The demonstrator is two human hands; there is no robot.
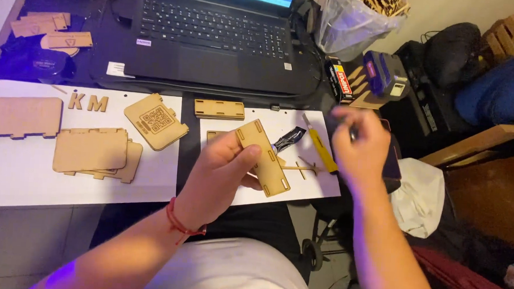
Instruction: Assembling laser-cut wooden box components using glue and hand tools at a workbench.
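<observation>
On the worktop: we see, from the largest thing down, what lies before us.
Worktop (149, 226): dark, with two white sheets laid side by side on it.
Laptop (215, 38): black and open, at the far edge, its screen lit.
Left white sheet (13, 174): it carries flat wooden panels, among them a stack of rounded panels (92, 152), a notched panel (18, 117), an engraved square panel (156, 121) and two cut-out letters (88, 102).
Right white sheet (319, 185): it lies under both our hands; a yellow utility knife (320, 146) and a thin wooden strip (302, 167) rest on it.
Slotted bar (219, 109): a short wooden piece between the two sheets, near the laptop.
Left hand (221, 175): our grip pinches a long slotted wooden panel (265, 156) between thumb and fingers and holds it tilted just above the right sheet.
Right hand (358, 146): blurred, raised beside the knife; the fingers seem curled around something small and dark, yet we cannot tell what it is.
Red cord (181, 222): tied around our left wrist.
</observation>
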